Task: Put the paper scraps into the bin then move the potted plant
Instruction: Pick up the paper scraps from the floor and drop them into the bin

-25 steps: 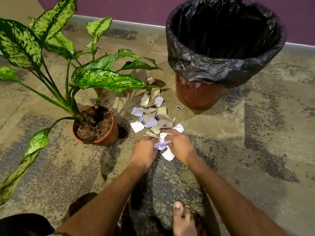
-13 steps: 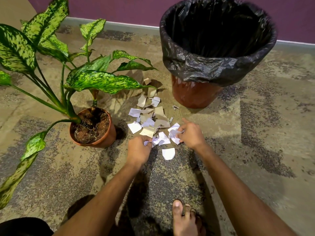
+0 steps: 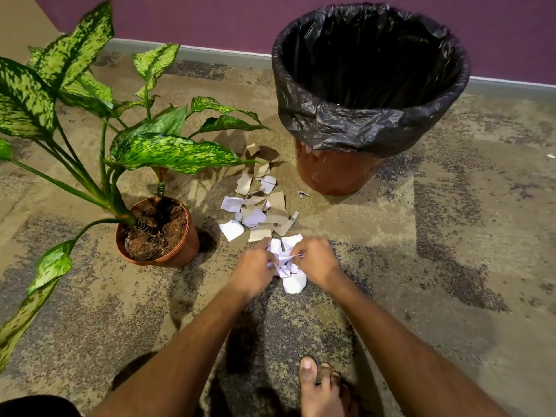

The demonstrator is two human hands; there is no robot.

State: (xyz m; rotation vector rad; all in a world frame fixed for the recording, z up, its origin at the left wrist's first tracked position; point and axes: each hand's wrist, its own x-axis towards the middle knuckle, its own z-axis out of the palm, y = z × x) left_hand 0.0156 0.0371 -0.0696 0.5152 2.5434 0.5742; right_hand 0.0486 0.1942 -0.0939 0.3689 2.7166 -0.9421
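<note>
White and tan paper scraps (image 3: 258, 210) lie scattered on the floor between the potted plant (image 3: 158, 233) and the bin (image 3: 370, 94). The bin is a brown bucket lined with a black bag, standing open at the upper right. My left hand (image 3: 252, 270) and my right hand (image 3: 317, 261) are pressed together at the near end of the pile, both closed on a bunch of white scraps (image 3: 284, 261). One white scrap (image 3: 294, 282) lies under my right hand. The plant has large speckled green leaves in a terracotta pot, left of the scraps.
A purple wall (image 3: 210, 19) with a pale skirting runs along the back behind the bin. The plant's leaves spread wide to the left edge. My bare foot (image 3: 316, 389) rests on the mottled floor at the bottom centre.
My hands had spread apart over the scraps half a second ago; now they have come back together, gathering white scraps between them at the near end of the pile.
</note>
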